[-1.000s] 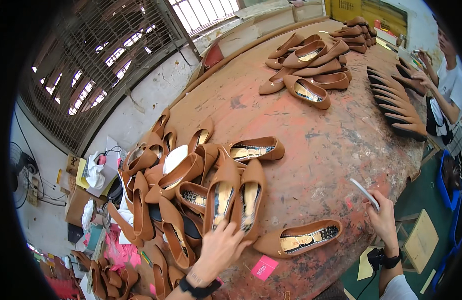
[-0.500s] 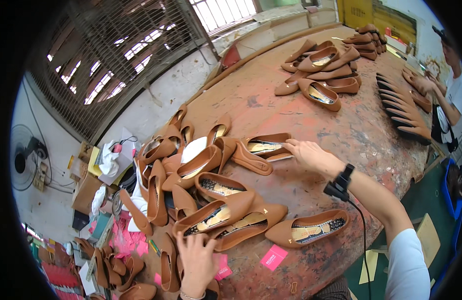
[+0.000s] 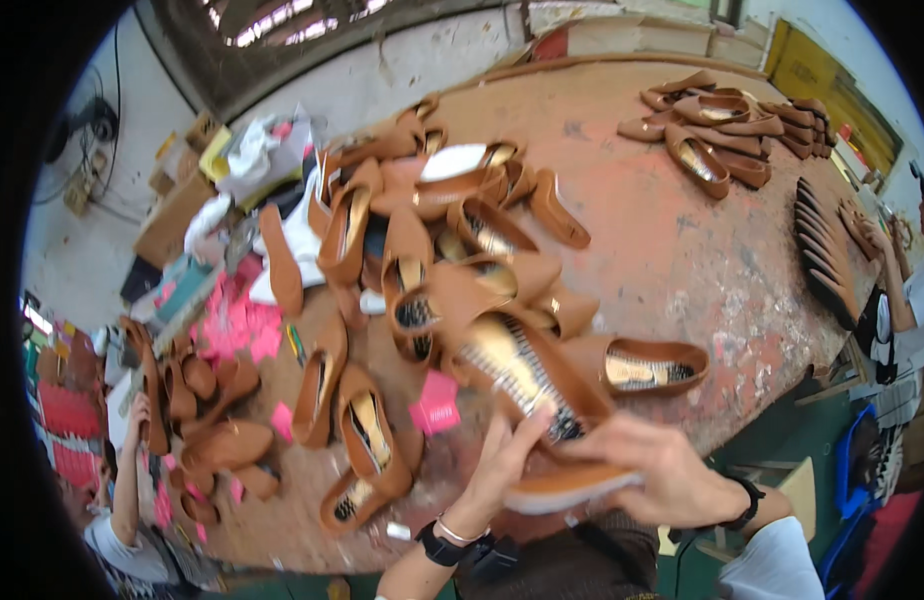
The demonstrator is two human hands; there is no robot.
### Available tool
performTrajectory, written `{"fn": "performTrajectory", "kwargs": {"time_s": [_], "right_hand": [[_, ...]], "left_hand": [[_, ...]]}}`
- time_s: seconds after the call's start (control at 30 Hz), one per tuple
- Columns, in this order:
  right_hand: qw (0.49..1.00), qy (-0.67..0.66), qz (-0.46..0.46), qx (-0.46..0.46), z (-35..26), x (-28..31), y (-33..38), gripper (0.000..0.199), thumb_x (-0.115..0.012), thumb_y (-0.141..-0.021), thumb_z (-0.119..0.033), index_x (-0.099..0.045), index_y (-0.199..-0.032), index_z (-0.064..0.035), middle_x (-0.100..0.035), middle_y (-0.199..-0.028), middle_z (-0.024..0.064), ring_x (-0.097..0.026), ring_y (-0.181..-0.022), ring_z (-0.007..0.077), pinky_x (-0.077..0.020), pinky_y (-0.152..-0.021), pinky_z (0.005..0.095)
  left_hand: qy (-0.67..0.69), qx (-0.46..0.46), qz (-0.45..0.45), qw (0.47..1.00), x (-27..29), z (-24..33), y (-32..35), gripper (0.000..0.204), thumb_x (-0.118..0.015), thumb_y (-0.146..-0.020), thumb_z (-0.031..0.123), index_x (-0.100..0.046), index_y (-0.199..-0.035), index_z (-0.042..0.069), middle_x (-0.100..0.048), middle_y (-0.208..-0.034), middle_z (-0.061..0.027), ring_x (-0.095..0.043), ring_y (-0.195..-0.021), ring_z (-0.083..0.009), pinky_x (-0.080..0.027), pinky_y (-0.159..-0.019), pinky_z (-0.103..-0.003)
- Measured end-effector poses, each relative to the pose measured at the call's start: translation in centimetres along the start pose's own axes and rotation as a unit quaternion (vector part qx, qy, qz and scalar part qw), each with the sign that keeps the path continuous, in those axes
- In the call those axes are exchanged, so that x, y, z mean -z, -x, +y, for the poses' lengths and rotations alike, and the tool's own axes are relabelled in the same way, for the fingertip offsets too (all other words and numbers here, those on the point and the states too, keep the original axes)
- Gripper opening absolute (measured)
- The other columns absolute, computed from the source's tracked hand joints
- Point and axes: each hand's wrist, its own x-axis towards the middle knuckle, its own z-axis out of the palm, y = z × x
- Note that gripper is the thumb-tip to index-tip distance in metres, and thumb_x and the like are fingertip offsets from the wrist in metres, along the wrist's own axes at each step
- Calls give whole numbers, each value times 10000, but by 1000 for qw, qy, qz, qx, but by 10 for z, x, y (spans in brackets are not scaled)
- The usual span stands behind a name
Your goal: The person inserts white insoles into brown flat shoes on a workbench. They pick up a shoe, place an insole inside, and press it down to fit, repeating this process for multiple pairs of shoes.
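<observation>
Over the counter (image 3: 682, 250), both hands' fingers pinched one tan shoe (image 3: 527, 390): left hand (image 3: 502, 470), right hand (image 3: 662, 480). Most loose shoes (image 3: 422, 250) lay unsorted, few rowed.

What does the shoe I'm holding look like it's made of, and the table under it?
Shoe: tan upper, matte like suede or faux leather; shiny gold insole with dark print; pale smooth sole edge. Both the left hand and right hand hold it. Table: probably wood or board, reddish-brown, worn and blotchy.

A heap of shoes (image 3: 432, 240) lies left on the table (image 3: 672, 250); a smaller group (image 3: 727, 125) sits far right, behind
</observation>
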Motion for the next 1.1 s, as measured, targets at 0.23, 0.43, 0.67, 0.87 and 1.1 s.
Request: {"fn": "performTrajectory", "kwargs": {"time_s": [0.23, 0.43, 0.67, 0.87, 1.1], "right_hand": [[908, -356, 62, -212, 16, 10, 40, 663, -526, -1018, -445, -431, -1406, 83, -631, -1204, 174, -631, -848, 173, -549, -743, 319], [989, -70, -44, -124, 23, -33, 23, 514, -571, -971, -354, -602, -1291, 47, -646, -1142, 121, -583, -939, 222, -459, -811, 350], [965, 130, -149, 172, 48, -133, 18, 314, -694, -734, -137, -732, -1029, -34, -657, -1067, 68, -563, -1013, 249, -417, -940, 389], [957, 82, -206, 185, 55, -200, 8, 261, -701, -700, -134, -746, -948, -70, -667, -1013, 34, -574, -1014, 218, -404, -955, 365], [964, 60, -225, 127, 53, -236, 10, 324, -713, -673, -125, -745, -989, -61, -668, -1121, 67, -600, -1059, 246, -453, -954, 378]], "left_hand": [[11, 163, -73, 984, 96, 4, 95, 546, -620, -927, 160, -467, -1416, -30, -616, -1283, -75, -577, -1162, -167, -442, -1027, -329], [-390, 94, 57, 914, 135, -27, 137, 433, -590, -1009, 214, -544, -1353, -44, -659, -1155, -103, -602, -1045, -135, -493, -925, -323], [-639, -239, 189, 706, 125, -82, 179, 984, -862, -736, 239, -300, -1519, 38, -433, -1462, -259, -448, -1323, -438, -352, -1109, -531], [-579, -304, 197, 730, 162, -118, 181, 1075, -870, -729, 89, -178, -1552, 64, -409, -1468, -288, -439, -1336, -443, -390, -1093, -520], [-475, -314, 169, 805, 156, -111, 168, 1330, -912, -711, 171, 81, -1593, 240, -228, -1561, -296, -409, -1372, -411, -415, -1097, -499]]}}
